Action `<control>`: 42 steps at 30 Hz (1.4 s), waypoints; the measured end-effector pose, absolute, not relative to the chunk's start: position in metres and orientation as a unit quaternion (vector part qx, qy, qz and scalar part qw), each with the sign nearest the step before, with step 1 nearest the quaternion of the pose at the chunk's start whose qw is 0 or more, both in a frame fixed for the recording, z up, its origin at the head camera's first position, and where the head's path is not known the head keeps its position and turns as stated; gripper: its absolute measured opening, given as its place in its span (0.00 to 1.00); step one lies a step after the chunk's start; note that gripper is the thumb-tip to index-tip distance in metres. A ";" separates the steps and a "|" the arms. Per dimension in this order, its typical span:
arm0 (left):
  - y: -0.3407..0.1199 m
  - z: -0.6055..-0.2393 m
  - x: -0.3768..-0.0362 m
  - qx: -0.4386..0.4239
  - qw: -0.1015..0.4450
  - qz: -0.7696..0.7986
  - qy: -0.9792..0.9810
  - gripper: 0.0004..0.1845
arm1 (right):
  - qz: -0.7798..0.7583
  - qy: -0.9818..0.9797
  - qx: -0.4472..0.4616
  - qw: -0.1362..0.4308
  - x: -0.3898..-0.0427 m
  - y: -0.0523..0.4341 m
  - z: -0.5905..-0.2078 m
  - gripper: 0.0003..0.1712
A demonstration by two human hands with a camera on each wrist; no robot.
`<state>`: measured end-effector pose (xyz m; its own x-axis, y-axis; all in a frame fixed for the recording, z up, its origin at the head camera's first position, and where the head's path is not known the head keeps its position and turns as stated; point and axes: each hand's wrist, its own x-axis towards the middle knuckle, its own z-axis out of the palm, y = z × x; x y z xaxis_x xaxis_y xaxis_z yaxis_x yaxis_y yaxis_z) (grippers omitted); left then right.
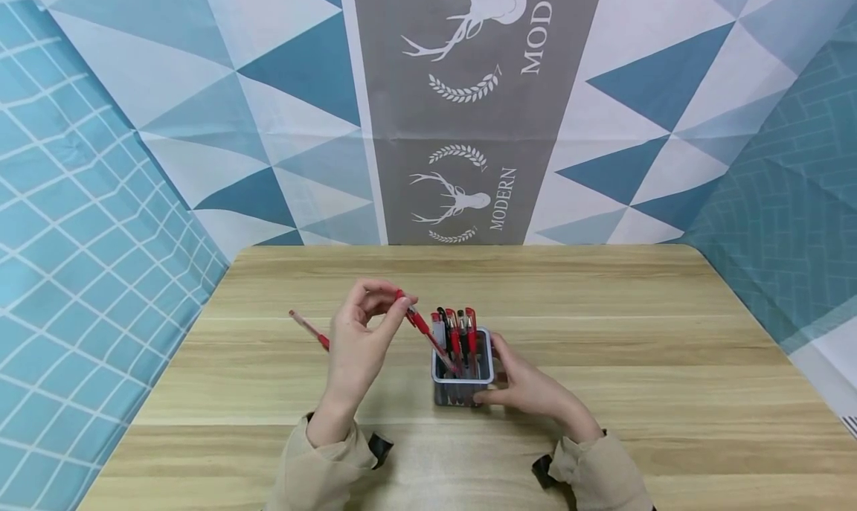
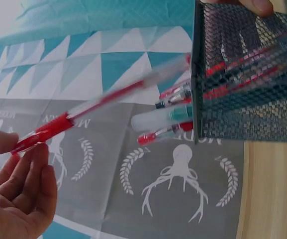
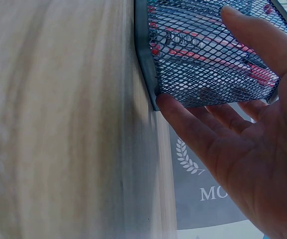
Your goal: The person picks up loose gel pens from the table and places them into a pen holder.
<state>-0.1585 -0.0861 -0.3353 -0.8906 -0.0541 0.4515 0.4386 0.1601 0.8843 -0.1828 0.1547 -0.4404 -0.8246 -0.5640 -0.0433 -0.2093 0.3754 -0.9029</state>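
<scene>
My left hand pinches a red gel pen near its capped end, between thumb and fingers. The pen slants down to the right, its far end over the mouth of a dark mesh pen holder. In the left wrist view that end of the pen reaches the holder's rim. Several red and black pens stand in the holder, along with one with a whitish cap. From the right side, my right hand grips the holder, thumb and fingers spread around its mesh wall.
Another red pen lies on the wooden table at the left, partly hidden behind my left hand. A patterned cloth with deer prints hangs behind the table's far edge. Blue cloths flank both sides.
</scene>
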 end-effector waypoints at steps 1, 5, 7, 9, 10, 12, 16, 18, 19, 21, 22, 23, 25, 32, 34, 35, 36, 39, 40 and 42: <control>-0.086 -0.335 -0.158 -0.131 0.197 -0.627 -0.742 0.10 | -0.506 0.810 -0.238 0.176 -0.183 0.155 -0.440 0.54; -0.081 -0.339 -0.160 -0.150 0.195 -0.585 -0.773 0.10 | -0.506 0.811 -0.234 0.176 -0.183 0.155 -0.439 0.54; -0.077 -0.342 -0.161 -0.164 0.191 -0.563 -0.787 0.10 | -0.507 0.811 -0.233 0.174 -0.183 0.155 -0.439 0.54; -0.073 -0.346 -0.163 -0.175 0.185 -0.543 -0.800 0.10 | -0.509 0.810 -0.233 0.173 -0.183 0.155 -0.439 0.54; -0.072 -0.348 -0.163 -0.177 0.179 -0.534 -0.807 0.10 | -0.509 0.810 -0.234 0.173 -0.183 0.155 -0.440 0.53; -0.069 -0.351 -0.164 -0.177 0.174 -0.509 -0.825 0.10 | -0.510 0.809 -0.235 0.174 -0.183 0.155 -0.440 0.53; -0.066 -0.355 -0.166 -0.179 0.174 -0.452 -0.857 0.10 | -0.511 0.807 -0.237 0.175 -0.183 0.155 -0.441 0.52; -0.065 -0.356 -0.166 -0.184 0.174 -0.427 -0.868 0.10 | -0.512 0.806 -0.237 0.176 -0.183 0.154 -0.441 0.52; -0.065 -0.356 -0.167 -0.186 0.174 -0.416 -0.873 0.10 | -0.513 0.806 -0.237 0.176 -0.183 0.154 -0.441 0.53; -0.064 -0.358 -0.167 -0.193 0.173 -0.395 -0.882 0.10 | -0.516 0.804 -0.238 0.178 -0.183 0.154 -0.441 0.53; -0.064 -0.358 -0.167 -0.197 0.175 -0.386 -0.884 0.10 | -0.518 0.802 -0.239 0.178 -0.183 0.154 -0.441 0.53; -0.063 -0.359 -0.167 -0.200 0.177 -0.377 -0.887 0.10 | -0.519 0.801 -0.240 0.179 -0.183 0.154 -0.441 0.53; -0.062 -0.360 -0.168 -0.206 0.181 -0.366 -0.889 0.10 | -0.521 0.798 -0.241 0.180 -0.183 0.154 -0.440 0.53; -0.061 -0.361 -0.167 -0.222 0.214 -0.321 -0.895 0.11 | -0.517 0.801 -0.242 0.180 -0.182 0.155 -0.440 0.53; -0.061 -0.362 -0.167 -0.224 0.223 -0.297 -0.901 0.12 | -0.517 0.801 -0.241 0.181 -0.182 0.155 -0.440 0.52; -0.060 -0.362 -0.167 -0.225 0.226 -0.286 -0.904 0.12 | -0.516 0.802 -0.241 0.181 -0.182 0.155 -0.440 0.52; -0.060 -0.363 -0.167 -0.226 0.228 -0.278 -0.905 0.12 | -0.515 0.802 -0.241 0.181 -0.182 0.154 -0.440 0.52; -0.059 -0.365 -0.168 -0.227 0.236 -0.262 -0.908 0.13 | -0.513 0.804 -0.242 0.178 -0.183 0.154 -0.441 0.53; -0.059 -0.366 -0.168 -0.227 0.238 -0.260 -0.908 0.13 | -0.512 0.805 -0.242 0.177 -0.183 0.154 -0.441 0.52; -0.059 -0.368 -0.169 -0.227 0.242 -0.257 -0.908 0.14 | -0.512 0.805 -0.244 0.176 -0.183 0.154 -0.441 0.52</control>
